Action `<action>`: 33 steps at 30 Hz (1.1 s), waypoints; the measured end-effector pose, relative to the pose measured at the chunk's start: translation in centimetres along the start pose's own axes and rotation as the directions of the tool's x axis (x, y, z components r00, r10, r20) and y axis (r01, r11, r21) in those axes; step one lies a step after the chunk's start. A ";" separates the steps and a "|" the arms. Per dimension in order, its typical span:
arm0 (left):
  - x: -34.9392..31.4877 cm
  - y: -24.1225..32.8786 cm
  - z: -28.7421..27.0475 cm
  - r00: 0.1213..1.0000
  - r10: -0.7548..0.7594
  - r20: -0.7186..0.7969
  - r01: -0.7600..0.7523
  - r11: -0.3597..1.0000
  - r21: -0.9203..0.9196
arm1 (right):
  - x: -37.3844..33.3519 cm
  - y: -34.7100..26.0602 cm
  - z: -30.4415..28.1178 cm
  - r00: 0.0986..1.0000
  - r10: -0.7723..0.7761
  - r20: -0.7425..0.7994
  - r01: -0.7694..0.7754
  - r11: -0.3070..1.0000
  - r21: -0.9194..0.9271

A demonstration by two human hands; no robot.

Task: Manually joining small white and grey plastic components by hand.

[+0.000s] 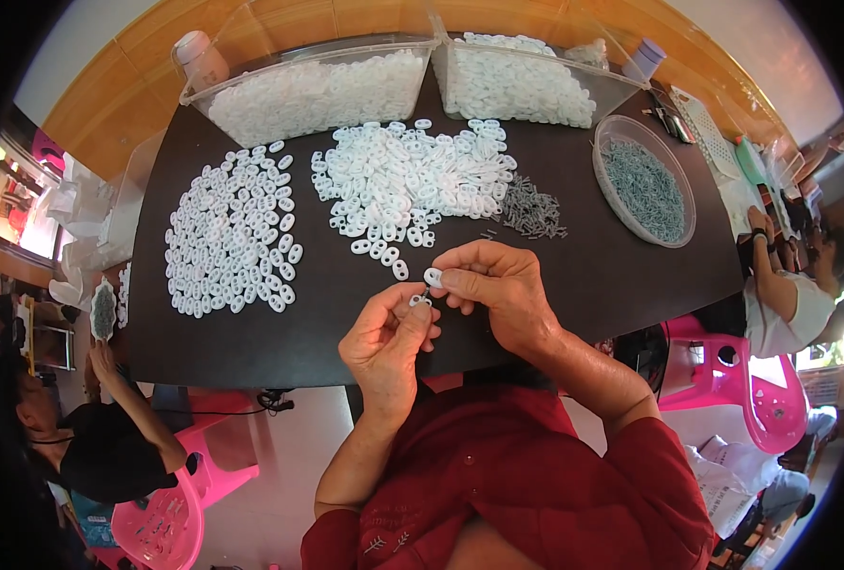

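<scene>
My left hand (384, 342) pinches a small white oval piece with two holes (420, 301) between thumb and fingers. Just above it, my right hand (498, 290) grips another white oval piece (432, 276). A thin dark grey pin (427, 291) shows between the two pieces; how deep it sits in either cannot be made out. Beyond my hands lies a heap of white oval pieces (412, 176), a few straggling toward me. Right of that heap is a small pile of grey pins (533, 208). A broad spread of white oval pieces (230, 233) covers the table's left side.
Two clear plastic bins (313, 59) (631, 90) full of white pieces stand along the dark table's (574, 299) back edge. A round tub (693, 214) holds grey pins at the right. People sit at both sides, near pink chairs (774, 404) (161, 527).
</scene>
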State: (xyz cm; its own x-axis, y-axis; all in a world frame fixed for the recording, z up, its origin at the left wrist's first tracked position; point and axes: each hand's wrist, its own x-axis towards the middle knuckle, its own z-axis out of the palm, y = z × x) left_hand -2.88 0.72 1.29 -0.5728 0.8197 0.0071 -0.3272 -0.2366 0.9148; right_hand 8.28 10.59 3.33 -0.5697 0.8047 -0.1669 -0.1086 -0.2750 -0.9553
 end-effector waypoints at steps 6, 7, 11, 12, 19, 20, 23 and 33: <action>-0.2 -0.1 0.0 0.999 0.039 0.010 -0.039 0.999 0.025 | 0.0 0.1 0.3 0.999 -0.045 0.003 0.045 0.998 -0.051; -0.2 -0.1 0.1 0.999 0.049 0.012 -0.049 0.998 0.031 | 0.1 0.1 0.2 0.999 -0.050 0.011 0.050 0.997 -0.057; -0.2 -0.1 0.0 0.999 0.054 0.004 -0.054 0.997 0.056 | 0.0 0.1 0.4 0.997 -0.071 0.030 0.073 0.993 -0.092; -0.2 -0.1 0.0 0.999 0.052 0.006 -0.053 0.997 0.060 | 0.0 0.2 0.4 0.997 -0.070 0.030 0.072 0.993 -0.092; -0.2 0.0 -0.2 1.000 -0.007 0.023 0.005 0.998 0.070 | 0.0 0.5 0.4 0.991 -0.115 0.067 0.121 0.987 -0.105; -0.2 0.0 -0.2 1.000 -0.007 0.022 0.006 0.998 0.070 | 0.0 0.6 0.5 0.988 -0.136 0.073 0.143 0.983 -0.111; -0.1 -0.1 -0.1 0.999 0.033 -0.006 -0.032 0.997 0.077 | -0.3 0.6 0.7 0.984 -0.165 0.065 0.174 0.971 -0.166; 0.0 -0.4 -0.2 1.000 -0.002 0.005 0.002 0.999 0.047 | -0.6 0.9 1.1 0.974 -0.200 0.104 0.221 0.942 -0.253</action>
State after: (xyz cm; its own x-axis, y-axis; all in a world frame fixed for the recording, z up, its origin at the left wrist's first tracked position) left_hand -2.93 0.72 0.81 -0.5680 0.8230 0.0074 -0.2923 -0.2101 0.9330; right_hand 7.60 9.30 2.84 -0.6177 0.7846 0.0541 -0.0220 0.0516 -0.9984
